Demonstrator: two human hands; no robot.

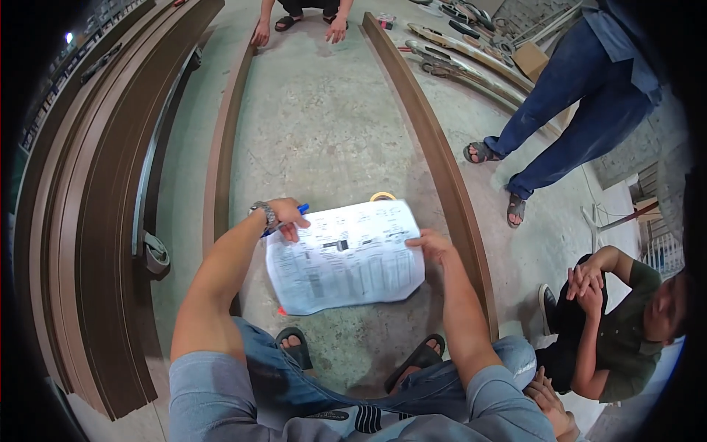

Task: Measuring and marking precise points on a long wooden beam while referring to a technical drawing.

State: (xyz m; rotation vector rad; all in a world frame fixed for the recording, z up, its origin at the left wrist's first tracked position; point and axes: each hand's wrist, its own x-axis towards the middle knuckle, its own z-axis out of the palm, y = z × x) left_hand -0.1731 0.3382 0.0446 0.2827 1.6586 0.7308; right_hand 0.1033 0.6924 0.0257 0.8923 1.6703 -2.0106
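Two grips, left (292, 219) and right (436, 247), share one printed sheet (346, 276); one blue pen (303, 209) and one watch (264, 214) at the left. Beyond them, one yellow roll (382, 197); flanking them, two brown beams (224, 155) (440, 158).

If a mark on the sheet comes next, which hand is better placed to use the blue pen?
The left hand, most likely: it appears to hold the blue pen along with the upper left corner of the sheet. The right hand grips the right edge, with no pen visible.
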